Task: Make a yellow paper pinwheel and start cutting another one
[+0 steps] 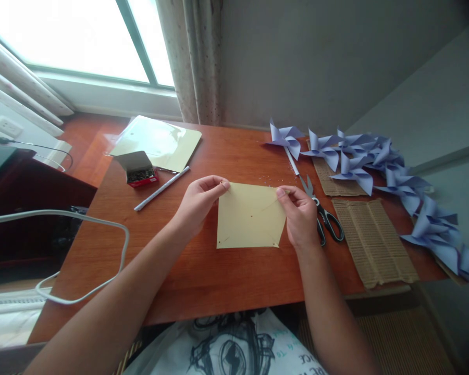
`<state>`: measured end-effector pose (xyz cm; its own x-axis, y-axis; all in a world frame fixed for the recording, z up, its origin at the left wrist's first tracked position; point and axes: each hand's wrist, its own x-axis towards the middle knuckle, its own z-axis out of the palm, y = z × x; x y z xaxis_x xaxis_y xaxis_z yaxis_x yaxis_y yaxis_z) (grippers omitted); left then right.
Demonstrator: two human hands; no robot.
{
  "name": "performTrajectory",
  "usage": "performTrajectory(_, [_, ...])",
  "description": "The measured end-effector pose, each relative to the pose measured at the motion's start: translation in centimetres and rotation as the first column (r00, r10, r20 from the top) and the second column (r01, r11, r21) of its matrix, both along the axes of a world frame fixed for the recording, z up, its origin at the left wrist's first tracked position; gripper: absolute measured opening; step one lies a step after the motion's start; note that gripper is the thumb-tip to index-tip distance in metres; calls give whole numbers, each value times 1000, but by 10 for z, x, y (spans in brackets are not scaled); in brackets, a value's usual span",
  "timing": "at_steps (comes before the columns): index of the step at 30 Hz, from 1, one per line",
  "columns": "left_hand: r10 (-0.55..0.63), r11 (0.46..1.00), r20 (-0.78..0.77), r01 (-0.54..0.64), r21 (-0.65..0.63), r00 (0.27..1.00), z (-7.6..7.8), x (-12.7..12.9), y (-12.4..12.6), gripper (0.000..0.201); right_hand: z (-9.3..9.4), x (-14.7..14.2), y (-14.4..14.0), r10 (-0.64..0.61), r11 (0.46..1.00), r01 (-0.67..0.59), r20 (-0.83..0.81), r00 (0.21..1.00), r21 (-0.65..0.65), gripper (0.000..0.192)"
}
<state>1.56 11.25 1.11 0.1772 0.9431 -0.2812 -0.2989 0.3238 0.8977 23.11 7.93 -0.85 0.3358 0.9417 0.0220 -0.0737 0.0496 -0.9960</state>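
A square of pale yellow paper (246, 221) is held up over the table between my two hands. It has a small hole at its centre, dark holes near the two lower corners and slits running in from the corners. My left hand (204, 200) pinches its upper left corner between thumb and fingers. At the upper right corner, my right hand (298, 211) grips the paper the same way. Black-handled scissors (323, 219) lie just right of my right hand, partly hidden by it. Left of my left hand rests a rolled paper stick (162, 188).
An open red box (141, 176) of small dark pieces stands near a stack of yellow sheets (180, 146) in clear wrapping. Several lilac paper pinwheels (354, 172) line the right side, beside corrugated cardboard (375, 242). A white cable (123, 245) loops over the table's left edge.
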Motion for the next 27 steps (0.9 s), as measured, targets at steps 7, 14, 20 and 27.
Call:
performTrajectory(7, [-74,997,8,75,-14,997,1,0,-1,24,0,1,1,-27,1000,27,-20,999,-7,22])
performTrajectory(14, [-396,918,-56,394,-50,916,7,1,-5,38,-2,11,9,-203,978,208,-194,960,5,26])
performTrajectory(20, [-448,888,-277,458,-32,850,3,0,0,29,0,21,13,-309,947,321,-237,921,13,26])
performTrajectory(27, [-368,923,-259,384,11,893,2,-1,1,32,4,23,15,-306,944,328,-297,905,24,25])
